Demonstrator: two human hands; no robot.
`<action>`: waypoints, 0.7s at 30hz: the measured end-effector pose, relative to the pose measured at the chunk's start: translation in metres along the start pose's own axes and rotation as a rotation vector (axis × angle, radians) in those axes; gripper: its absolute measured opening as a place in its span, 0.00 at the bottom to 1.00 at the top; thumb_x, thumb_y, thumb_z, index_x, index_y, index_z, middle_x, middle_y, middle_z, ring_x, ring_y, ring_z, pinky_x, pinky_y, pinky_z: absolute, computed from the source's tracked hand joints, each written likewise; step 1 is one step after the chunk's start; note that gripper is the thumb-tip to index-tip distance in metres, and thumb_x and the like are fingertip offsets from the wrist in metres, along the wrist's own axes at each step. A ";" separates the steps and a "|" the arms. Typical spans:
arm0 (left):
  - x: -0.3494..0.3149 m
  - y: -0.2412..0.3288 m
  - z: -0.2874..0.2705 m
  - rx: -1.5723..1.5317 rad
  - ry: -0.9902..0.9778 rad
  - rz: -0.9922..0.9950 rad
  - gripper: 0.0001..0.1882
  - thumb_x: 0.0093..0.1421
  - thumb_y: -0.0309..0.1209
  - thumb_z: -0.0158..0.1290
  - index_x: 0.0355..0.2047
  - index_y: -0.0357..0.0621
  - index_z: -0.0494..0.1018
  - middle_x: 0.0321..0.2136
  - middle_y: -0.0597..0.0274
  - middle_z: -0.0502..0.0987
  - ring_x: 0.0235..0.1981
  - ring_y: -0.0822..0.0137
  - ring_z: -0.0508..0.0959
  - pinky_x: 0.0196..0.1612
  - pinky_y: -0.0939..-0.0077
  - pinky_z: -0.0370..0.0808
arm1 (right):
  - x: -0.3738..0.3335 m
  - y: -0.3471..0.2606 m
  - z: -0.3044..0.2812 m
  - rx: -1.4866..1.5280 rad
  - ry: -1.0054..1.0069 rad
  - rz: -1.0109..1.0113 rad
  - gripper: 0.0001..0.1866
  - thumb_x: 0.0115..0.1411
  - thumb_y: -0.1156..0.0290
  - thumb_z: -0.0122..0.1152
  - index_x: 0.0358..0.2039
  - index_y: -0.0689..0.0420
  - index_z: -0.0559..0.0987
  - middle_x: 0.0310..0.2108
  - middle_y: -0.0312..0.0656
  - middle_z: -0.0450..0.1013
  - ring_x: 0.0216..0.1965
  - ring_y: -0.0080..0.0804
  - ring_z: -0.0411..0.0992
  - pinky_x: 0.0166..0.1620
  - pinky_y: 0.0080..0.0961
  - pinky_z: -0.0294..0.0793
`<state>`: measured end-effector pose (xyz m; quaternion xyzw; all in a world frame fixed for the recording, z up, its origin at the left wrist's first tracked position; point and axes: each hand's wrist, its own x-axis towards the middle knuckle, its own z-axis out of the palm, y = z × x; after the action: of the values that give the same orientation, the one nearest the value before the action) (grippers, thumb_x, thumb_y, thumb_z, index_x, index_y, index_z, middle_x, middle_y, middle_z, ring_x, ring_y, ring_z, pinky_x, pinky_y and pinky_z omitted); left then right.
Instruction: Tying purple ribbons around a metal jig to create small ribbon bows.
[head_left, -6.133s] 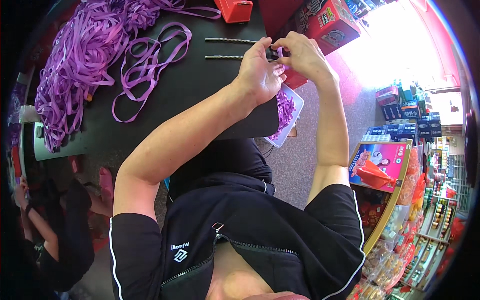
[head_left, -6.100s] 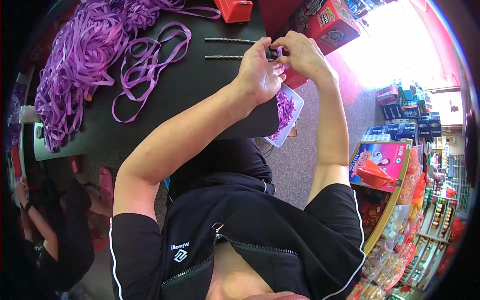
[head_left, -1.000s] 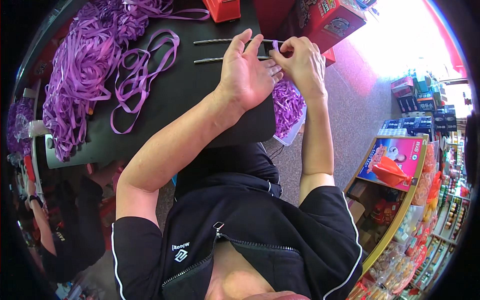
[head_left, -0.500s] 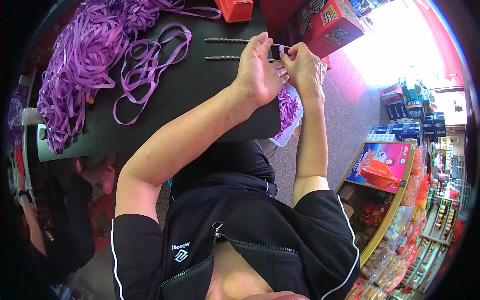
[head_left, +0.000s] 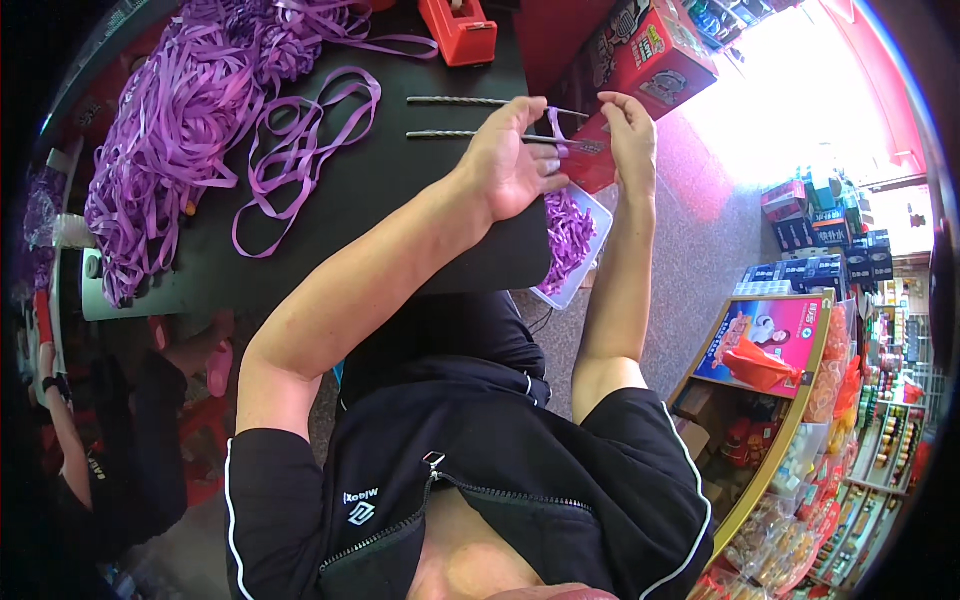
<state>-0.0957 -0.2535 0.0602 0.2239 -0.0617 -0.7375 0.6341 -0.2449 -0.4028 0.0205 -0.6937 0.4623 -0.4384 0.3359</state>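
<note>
Two twisted metal rods, like long drill bits point(head_left: 445, 134), stick out side by side past the right edge of the dark table point(head_left: 400, 215). A short purple ribbon point(head_left: 556, 124) is looped about both rods near their outer part. My left hand point(head_left: 508, 165) is beside the rods, thumb raised and fingers stretched out apart, their tips close to the ribbon's lower end. Whether they touch it is hard to see. To the right of the rods, my right hand point(head_left: 632, 140) is raised with bent, loosely parted fingers, and no ribbon shows in it.
A large heap of purple ribbon point(head_left: 175, 130) and a loose strand point(head_left: 290, 170) lie on the table's left. At the back stands a red tape dispenser point(head_left: 465, 35). Below the rods sits a white bin point(head_left: 600, 225) of ribbon pieces. A red box point(head_left: 660, 60) stands beyond.
My right hand has drawn away from the ribbon to the right and its fingers have loosened. The ribbon stays on the rods. My left hand remains by them, fingers lower.
</note>
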 end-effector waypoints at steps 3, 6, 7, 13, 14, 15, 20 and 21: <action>-0.011 0.013 -0.001 0.360 0.001 -0.132 0.32 0.59 0.41 0.49 0.60 0.42 0.56 0.56 0.35 0.57 0.54 0.49 0.66 0.57 0.57 0.63 | 0.008 0.008 0.008 0.184 -0.288 -0.060 0.14 0.58 0.66 0.59 0.41 0.61 0.78 0.32 0.35 0.76 0.31 0.24 0.74 0.35 0.21 0.72; -0.023 0.030 -0.004 1.030 -0.077 0.002 0.28 0.60 0.39 0.48 0.57 0.37 0.60 0.54 0.44 0.64 0.51 0.57 0.68 0.55 0.61 0.65 | 0.012 0.007 0.010 0.466 -0.648 0.340 0.17 0.57 0.64 0.62 0.44 0.61 0.76 0.34 0.35 0.76 0.32 0.21 0.74 0.35 0.18 0.73; -0.017 0.036 -0.019 1.366 -0.136 0.139 0.25 0.62 0.39 0.47 0.55 0.38 0.64 0.55 0.48 0.66 0.56 0.57 0.66 0.58 0.61 0.62 | 0.013 0.003 0.010 0.461 -0.695 0.382 0.17 0.56 0.66 0.63 0.44 0.60 0.75 0.34 0.38 0.76 0.32 0.22 0.74 0.36 0.19 0.75; -0.016 0.036 -0.049 2.428 -0.066 0.727 0.29 0.62 0.49 0.43 0.60 0.50 0.60 0.63 0.50 0.53 0.66 0.51 0.50 0.65 0.52 0.44 | 0.019 0.007 0.018 0.489 -0.752 0.408 0.17 0.54 0.69 0.64 0.43 0.62 0.74 0.31 0.40 0.76 0.30 0.21 0.75 0.35 0.16 0.76; -0.016 0.035 -0.052 2.542 -0.083 0.721 0.30 0.63 0.51 0.41 0.61 0.53 0.58 0.64 0.51 0.52 0.66 0.51 0.49 0.66 0.51 0.43 | 0.019 0.006 0.018 0.495 -0.750 0.415 0.17 0.54 0.69 0.64 0.43 0.62 0.74 0.31 0.40 0.76 0.30 0.21 0.75 0.35 0.16 0.76; -0.016 0.034 -0.053 2.600 -0.056 0.704 0.32 0.63 0.56 0.36 0.63 0.57 0.56 0.65 0.53 0.50 0.66 0.51 0.48 0.66 0.51 0.41 | 0.020 0.003 0.016 0.511 -0.732 0.443 0.16 0.54 0.71 0.63 0.41 0.64 0.75 0.31 0.41 0.77 0.29 0.23 0.76 0.35 0.18 0.76; -0.014 0.033 -0.052 2.576 -0.060 0.679 0.33 0.62 0.57 0.36 0.63 0.57 0.55 0.65 0.53 0.50 0.66 0.52 0.49 0.66 0.51 0.42 | 0.022 0.002 0.011 0.477 -0.720 0.467 0.15 0.53 0.73 0.63 0.40 0.66 0.76 0.29 0.43 0.77 0.27 0.25 0.76 0.34 0.19 0.77; -0.014 0.032 -0.052 2.570 -0.064 0.689 0.34 0.62 0.58 0.36 0.63 0.57 0.55 0.65 0.53 0.50 0.66 0.52 0.49 0.66 0.51 0.42 | 0.026 0.005 0.010 0.478 -0.744 0.477 0.16 0.53 0.74 0.63 0.42 0.67 0.74 0.31 0.43 0.77 0.27 0.25 0.76 0.34 0.19 0.77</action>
<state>-0.0437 -0.2360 0.0293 0.6154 -0.7774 0.0366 0.1248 -0.2328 -0.4279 0.0198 -0.5818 0.3436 -0.1660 0.7182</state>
